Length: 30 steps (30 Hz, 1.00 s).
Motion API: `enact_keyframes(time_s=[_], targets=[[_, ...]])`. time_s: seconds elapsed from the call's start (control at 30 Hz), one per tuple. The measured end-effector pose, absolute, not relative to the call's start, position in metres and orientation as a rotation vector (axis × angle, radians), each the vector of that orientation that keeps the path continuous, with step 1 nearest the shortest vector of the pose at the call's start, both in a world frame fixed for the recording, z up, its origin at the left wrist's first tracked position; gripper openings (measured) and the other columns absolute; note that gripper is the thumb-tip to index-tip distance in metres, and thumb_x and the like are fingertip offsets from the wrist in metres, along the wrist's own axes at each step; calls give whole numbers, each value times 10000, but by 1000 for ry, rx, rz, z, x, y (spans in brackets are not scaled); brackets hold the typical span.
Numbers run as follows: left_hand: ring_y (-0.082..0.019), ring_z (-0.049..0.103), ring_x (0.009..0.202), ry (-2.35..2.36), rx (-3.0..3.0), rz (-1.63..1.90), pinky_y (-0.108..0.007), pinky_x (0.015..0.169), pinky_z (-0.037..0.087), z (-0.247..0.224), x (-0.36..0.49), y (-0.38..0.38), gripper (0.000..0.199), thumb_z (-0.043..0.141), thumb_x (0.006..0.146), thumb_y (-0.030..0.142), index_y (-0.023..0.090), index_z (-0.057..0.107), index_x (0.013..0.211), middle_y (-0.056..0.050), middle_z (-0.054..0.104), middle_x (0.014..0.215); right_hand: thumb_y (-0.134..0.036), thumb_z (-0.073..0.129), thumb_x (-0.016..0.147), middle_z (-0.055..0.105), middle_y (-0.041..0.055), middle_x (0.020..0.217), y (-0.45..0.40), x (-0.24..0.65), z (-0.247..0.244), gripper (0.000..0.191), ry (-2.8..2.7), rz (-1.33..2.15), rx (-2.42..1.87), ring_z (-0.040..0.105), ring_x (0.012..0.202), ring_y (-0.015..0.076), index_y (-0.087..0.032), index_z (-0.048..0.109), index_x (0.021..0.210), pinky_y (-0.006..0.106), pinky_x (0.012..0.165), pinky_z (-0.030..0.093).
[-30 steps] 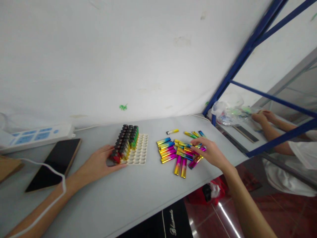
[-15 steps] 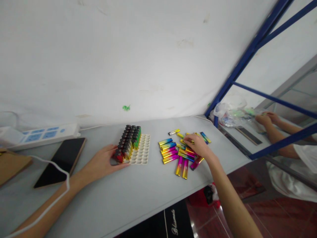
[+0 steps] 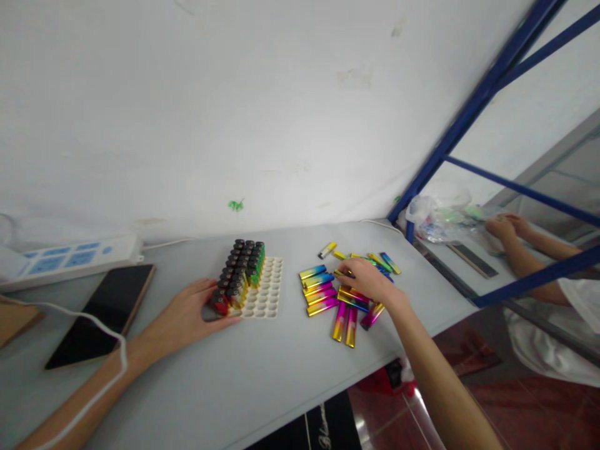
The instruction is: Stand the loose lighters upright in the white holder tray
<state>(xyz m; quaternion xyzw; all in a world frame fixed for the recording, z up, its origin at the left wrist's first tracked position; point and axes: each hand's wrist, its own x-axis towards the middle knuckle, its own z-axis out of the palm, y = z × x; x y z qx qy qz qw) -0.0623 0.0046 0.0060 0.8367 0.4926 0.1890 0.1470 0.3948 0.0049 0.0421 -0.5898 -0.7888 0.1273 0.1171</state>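
My left hand (image 3: pixel 194 312) is curled round the near left corner of a white tray (image 3: pixel 265 306) with rows of round holes, its thumb along the near edge. Several black-topped lighters (image 3: pixel 241 269) stand upright in the tray's left part, with red, yellow and green bodies. My right hand (image 3: pixel 368 279) is over a loose group of shiny lighters (image 3: pixel 321 297) in yellow, blue and magenta. Its fingers are bent down and drawn together at a yellow one, which they partly hide. Two magenta-and-yellow lighters (image 3: pixel 344 322) lie nearer the table's front edge.
On the left lie a dark phone (image 3: pixel 100 315), a white power strip (image 3: pixel 84 256) and a brown flat item (image 3: pixel 16 322); a white cable (image 3: pixel 124 356) crosses my left forearm. Blue metal bars (image 3: pixel 469 125) rise at right. Beyond them, another person's hands (image 3: pixel 509 226) work beside plastic bags (image 3: pixel 435 215).
My right hand has shifted a little to the left over the loose lighters. My left hand stays at the tray corner. The whole view has moved slightly.
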Motion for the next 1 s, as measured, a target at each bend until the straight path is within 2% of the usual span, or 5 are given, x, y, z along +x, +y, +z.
enact_keyframes(time_s=[0.13, 0.27, 0.43, 0.8, 1.0], targets=[[-335, 743, 988, 1387, 2431, 541, -462, 1002, 609, 11, -60, 3, 581, 707, 848, 787, 220, 795, 941, -97, 799, 1009, -479, 706, 1028, 758, 54, 920, 11, 394, 45, 267, -1761, 465, -1570, 685, 786, 214, -213, 691, 1001, 348, 771, 530], [-322, 734, 977, 1379, 2430, 499, -443, 956, 604, 16, -58, 0, 528, 755, 859, 725, 204, 789, 936, -100, 793, 1004, -695, 805, 891, 643, -31, 808, 16, 362, 48, 496, -1288, 738, -1267, 613, 649, 159, -240, 648, 1011, 315, 664, 523], [-327, 729, 964, 1383, 2459, 490, -455, 935, 608, 18, -56, -1, 535, 771, 857, 716, 187, 779, 933, -113, 782, 986, -664, 875, 840, 659, -33, 810, 21, 308, 63, 602, -1248, 1011, -1114, 661, 680, 163, -227, 737, 1231, 343, 726, 573], [-335, 751, 1021, 1390, 2435, 503, -466, 1004, 614, 18, -55, -3, 541, 777, 835, 741, 202, 766, 887, -119, 797, 1015, -686, 803, 876, 689, -17, 765, 32, 294, 52, 555, -1448, 893, -1173, 652, 629, 165, -217, 790, 1174, 324, 646, 546], [-348, 765, 1039, 1394, 2420, 516, -468, 1000, 629, 22, -55, -4, 484, 796, 844, 667, 198, 806, 960, -128, 817, 1053, -656, 754, 934, 760, 19, 762, 21, 318, 50, 481, -1515, 702, -1391, 775, 684, 234, -218, 759, 1134, 358, 703, 601]])
